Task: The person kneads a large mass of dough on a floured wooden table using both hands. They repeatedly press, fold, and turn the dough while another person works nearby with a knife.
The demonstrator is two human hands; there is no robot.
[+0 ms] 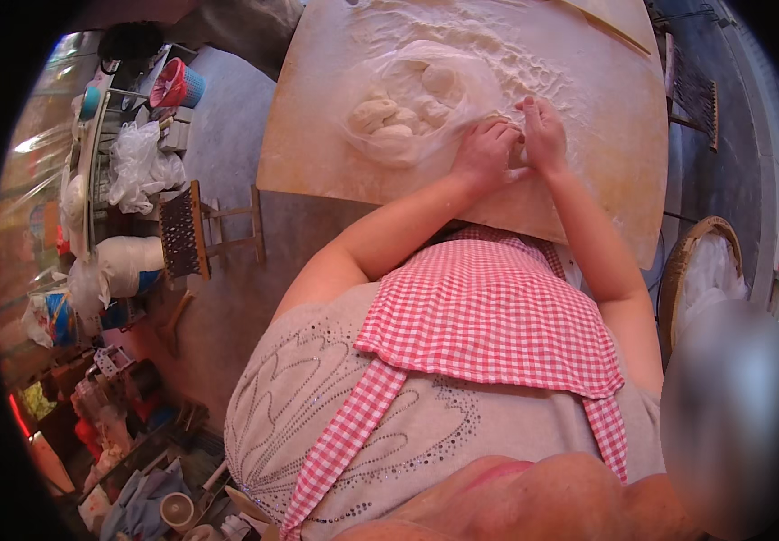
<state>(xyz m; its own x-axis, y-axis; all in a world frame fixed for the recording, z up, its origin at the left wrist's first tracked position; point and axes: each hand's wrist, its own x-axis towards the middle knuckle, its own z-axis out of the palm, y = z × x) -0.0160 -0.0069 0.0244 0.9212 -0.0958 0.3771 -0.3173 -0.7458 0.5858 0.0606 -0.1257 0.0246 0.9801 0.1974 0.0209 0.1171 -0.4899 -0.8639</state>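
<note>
Both of my hands are close together over a floured wooden board (606, 176). My left hand (487, 150) is curved round a small, mostly hidden piece of dough (517, 155). My right hand (545, 134) stands on edge against the other side of that piece, its fingers raised. Left of my hands lies a clear plastic bag (389, 145), open at the top, with several pale dough balls (440, 80) in it. Loose flour (525, 64) is spread beyond the bag and my hands.
A thin wooden stick (616, 34) lies at the board's far right. A wooden stool (190, 230) with a woven seat stands at left, near a red-lined basket (176, 84) and plastic bags (139, 166). At right are a round wicker basket (673, 284) and another woven seat (694, 91).
</note>
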